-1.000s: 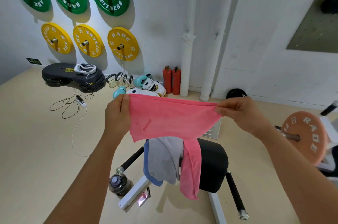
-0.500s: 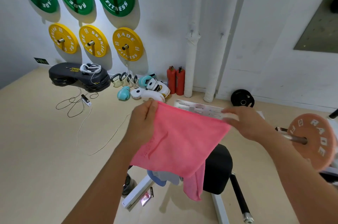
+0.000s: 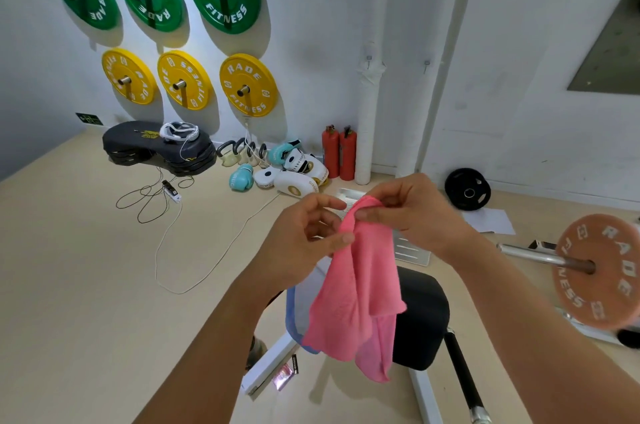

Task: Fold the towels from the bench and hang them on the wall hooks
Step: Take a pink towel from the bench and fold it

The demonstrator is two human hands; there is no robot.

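Observation:
A pink towel (image 3: 360,285) hangs folded in half in front of me, its top corners brought together. My left hand (image 3: 304,236) pinches the towel's upper left edge between thumb and fingers. My right hand (image 3: 412,212) pinches the top fold right beside it. Below, the black padded bench (image 3: 422,316) carries more towels: a blue-edged one (image 3: 294,316) and another pink one (image 3: 381,358), both mostly hidden behind the held towel. Two small wall hooks (image 3: 426,64) stick out of the white wall by the pipes.
Green and yellow weight plates (image 3: 247,84) hang on the wall at left. Boxing gloves (image 3: 294,171), kettlebells, two red extinguishers (image 3: 338,153), black pads (image 3: 156,150) and cables lie on the floor. A barbell with a pink plate (image 3: 595,264) is at right; a black plate (image 3: 467,193) leans by the wall.
My hands have come together, bringing the towel's two top corners to meet; the towel went from spread wide to hanging folded in half. The view has shifted slightly downward.

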